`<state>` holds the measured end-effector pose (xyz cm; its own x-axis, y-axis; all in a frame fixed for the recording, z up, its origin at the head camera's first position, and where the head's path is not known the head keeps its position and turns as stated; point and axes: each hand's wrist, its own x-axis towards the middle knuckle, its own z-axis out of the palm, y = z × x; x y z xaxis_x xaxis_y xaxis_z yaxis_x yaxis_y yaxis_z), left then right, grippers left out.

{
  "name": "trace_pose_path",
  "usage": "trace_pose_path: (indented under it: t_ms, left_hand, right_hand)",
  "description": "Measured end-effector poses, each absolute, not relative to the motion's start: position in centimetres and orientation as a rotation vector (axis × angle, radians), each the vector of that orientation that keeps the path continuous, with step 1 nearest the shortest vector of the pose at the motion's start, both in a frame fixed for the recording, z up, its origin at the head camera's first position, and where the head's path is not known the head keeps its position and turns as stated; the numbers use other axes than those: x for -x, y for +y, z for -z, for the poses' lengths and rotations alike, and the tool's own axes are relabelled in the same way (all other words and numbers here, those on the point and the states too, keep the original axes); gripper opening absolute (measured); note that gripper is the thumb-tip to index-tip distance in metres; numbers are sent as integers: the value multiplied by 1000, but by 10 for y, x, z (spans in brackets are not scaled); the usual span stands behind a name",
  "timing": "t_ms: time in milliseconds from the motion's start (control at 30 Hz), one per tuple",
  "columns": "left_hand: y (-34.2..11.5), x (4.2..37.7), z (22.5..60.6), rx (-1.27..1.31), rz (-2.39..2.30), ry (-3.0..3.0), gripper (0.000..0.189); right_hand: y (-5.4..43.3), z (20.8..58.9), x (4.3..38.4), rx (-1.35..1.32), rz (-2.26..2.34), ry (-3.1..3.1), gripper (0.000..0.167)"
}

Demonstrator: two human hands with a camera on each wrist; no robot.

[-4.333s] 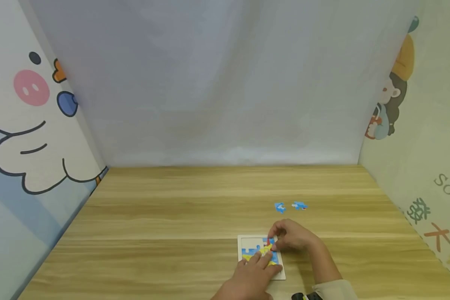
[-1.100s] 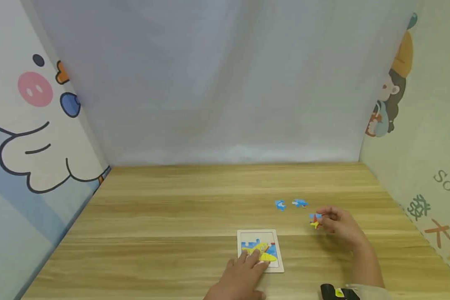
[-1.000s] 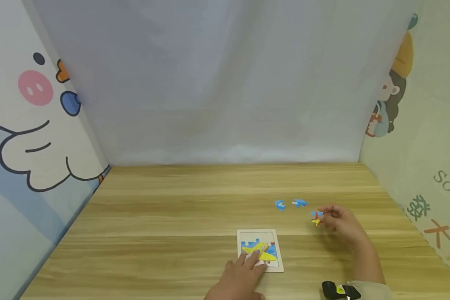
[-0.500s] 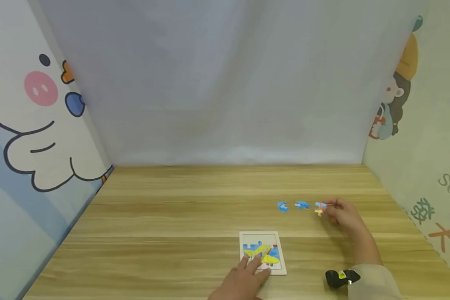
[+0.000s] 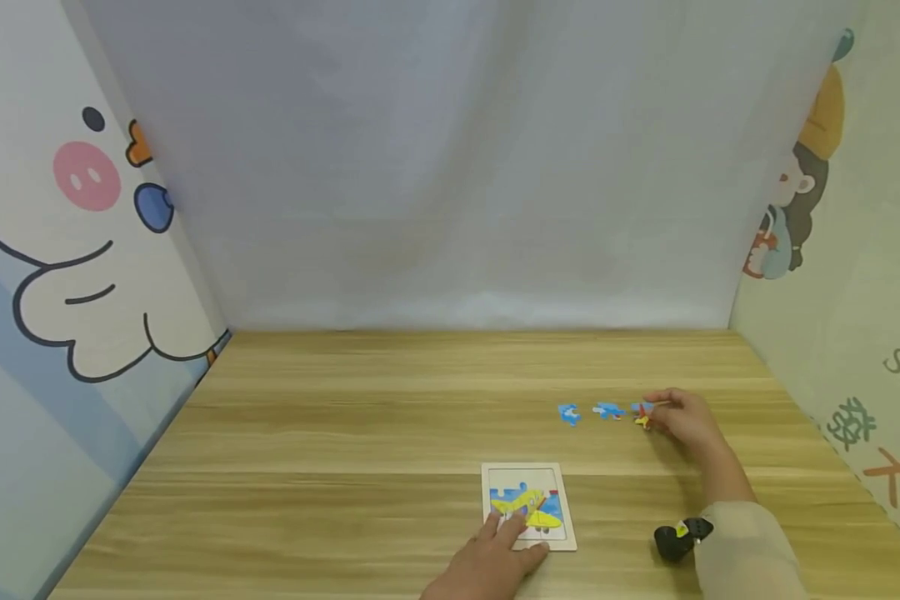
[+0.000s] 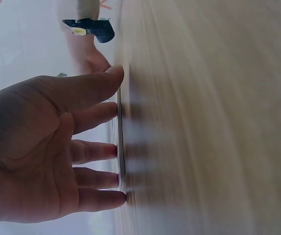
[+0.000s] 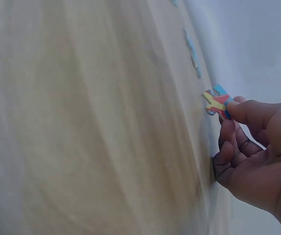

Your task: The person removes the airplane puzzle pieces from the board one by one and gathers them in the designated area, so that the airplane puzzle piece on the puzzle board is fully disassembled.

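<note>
A jigsaw puzzle (image 5: pixel 525 500) in a white frame lies near the table's front, showing part of a yellow plane on blue; its upper area is bare. My left hand (image 5: pixel 487 560) rests with extended fingers on the lower part of the puzzle. In the left wrist view those fingers (image 6: pixel 96 152) meet the frame's edge. My right hand (image 5: pixel 686 421) pinches a red, yellow and blue puzzle piece (image 7: pixel 219 102) between thumb and fingertips, close over the table. To its left lie two loose blue puzzle pieces, one nearer piece (image 5: pixel 608 411) and one farther piece (image 5: pixel 569 414).
The wooden table (image 5: pixel 307 442) is bounded by a grey-white backdrop (image 5: pixel 450 208) behind and printed panels at both sides. A black wrist device (image 5: pixel 678 537) sits at the right sleeve (image 5: pixel 746 542).
The right hand has taken the red, yellow and blue puzzle piece from the puzzle's upper right and carried it right and back, beside the loose pieces. The left hand stays on the puzzle.
</note>
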<state>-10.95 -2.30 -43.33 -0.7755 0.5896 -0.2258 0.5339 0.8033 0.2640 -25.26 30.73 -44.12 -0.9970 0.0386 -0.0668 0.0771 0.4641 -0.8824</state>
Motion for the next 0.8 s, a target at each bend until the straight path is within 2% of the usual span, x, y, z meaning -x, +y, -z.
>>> trace_pose_path:
  t_ms: [400,800]
  left_hand:
    - [-24,109,435,-819,-206,2703,70]
    - [-23,109,433,-736,-208,2652,76]
  right_hand:
    - [311,442,262,-183,1512,2685,29]
    - [313,442,263,-281,1573,2597,32]
